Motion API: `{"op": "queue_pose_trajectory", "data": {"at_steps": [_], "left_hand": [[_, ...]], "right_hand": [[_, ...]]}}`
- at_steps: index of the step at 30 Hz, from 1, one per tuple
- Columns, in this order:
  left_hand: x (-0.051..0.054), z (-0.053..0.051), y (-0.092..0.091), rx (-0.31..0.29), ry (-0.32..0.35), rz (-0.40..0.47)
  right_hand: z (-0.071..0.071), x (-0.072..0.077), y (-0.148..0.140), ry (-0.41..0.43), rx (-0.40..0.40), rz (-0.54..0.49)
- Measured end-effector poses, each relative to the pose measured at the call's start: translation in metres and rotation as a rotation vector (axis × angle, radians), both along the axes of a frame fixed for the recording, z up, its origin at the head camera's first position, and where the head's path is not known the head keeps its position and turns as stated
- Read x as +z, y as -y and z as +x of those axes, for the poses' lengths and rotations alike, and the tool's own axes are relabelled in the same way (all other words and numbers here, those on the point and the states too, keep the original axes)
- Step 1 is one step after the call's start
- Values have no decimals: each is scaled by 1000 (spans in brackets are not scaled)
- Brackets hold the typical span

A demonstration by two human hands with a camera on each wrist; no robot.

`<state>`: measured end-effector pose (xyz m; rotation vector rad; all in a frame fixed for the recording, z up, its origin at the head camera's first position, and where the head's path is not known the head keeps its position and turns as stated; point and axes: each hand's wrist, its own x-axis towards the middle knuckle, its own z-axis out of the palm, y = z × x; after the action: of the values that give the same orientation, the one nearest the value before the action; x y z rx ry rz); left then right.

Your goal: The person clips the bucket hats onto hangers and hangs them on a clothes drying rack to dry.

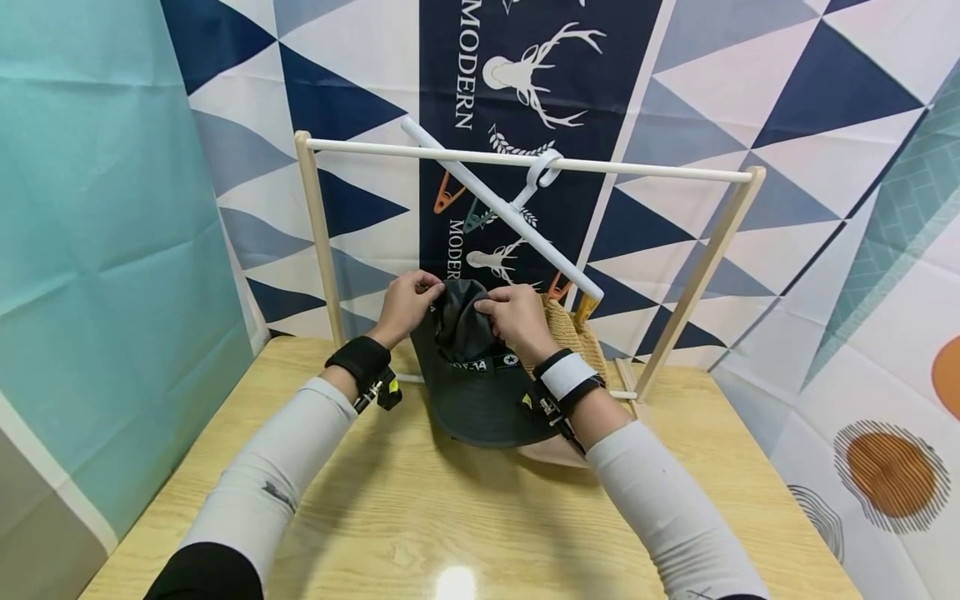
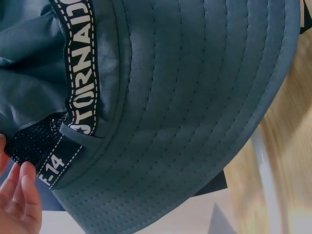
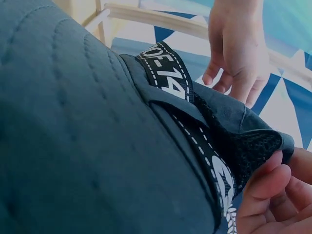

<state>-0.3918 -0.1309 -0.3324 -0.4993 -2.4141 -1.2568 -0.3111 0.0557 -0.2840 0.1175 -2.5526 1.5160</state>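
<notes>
A dark green bucket hat (image 1: 487,412) with a black lettered band hangs between my two hands, brim toward me. My left hand (image 1: 405,307) pinches the crown's left side; in the left wrist view its fingertips (image 2: 27,180) lie by the black mesh panel. On the other side, my right hand (image 1: 521,317) pinches the crown's edge, thumb and finger on the fabric (image 3: 273,178). Above the hat, a white hanger (image 1: 502,208) tilts down to the right, with an orange clip (image 1: 447,196) and a green clip (image 1: 474,218) dangling from its upper part.
The hanger hooks onto the white rod (image 1: 637,168) of a wooden rack (image 1: 701,279). A tan woven hat (image 1: 573,333) hangs from an orange clip (image 1: 557,287) and a yellow clip (image 1: 587,310). Something pale pink (image 1: 558,452) shows behind the brim. The rack stands on a wooden table (image 1: 420,533).
</notes>
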Motion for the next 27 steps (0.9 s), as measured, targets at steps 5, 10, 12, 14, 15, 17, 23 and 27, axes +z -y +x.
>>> {"op": "queue_pose_trajectory", "data": {"at_steps": [5,10,12,14,15,17,23,27], "left_hand": [[4,-5,2,18,-11,21],[10,-9,2,25,-11,7],[12,-9,0,27,-14,2],[15,-10,1,34,-21,-12],[16,-11,1,37,-20,-14],[19,-11,2,41,-18,-21],[24,-13,4,38,-17,-27],[28,-15,4,35,-17,-33]], "right_hand": [[-4,5,5,-18,-6,15],[-9,8,6,-26,-23,-5],[-11,10,5,-23,-25,-15],[-13,12,5,-18,-17,-16],[-14,13,5,-17,-14,-18],[-15,15,5,-18,-10,-16],[-22,21,5,-11,-7,-30],[-25,25,6,-5,-11,-33]]}}
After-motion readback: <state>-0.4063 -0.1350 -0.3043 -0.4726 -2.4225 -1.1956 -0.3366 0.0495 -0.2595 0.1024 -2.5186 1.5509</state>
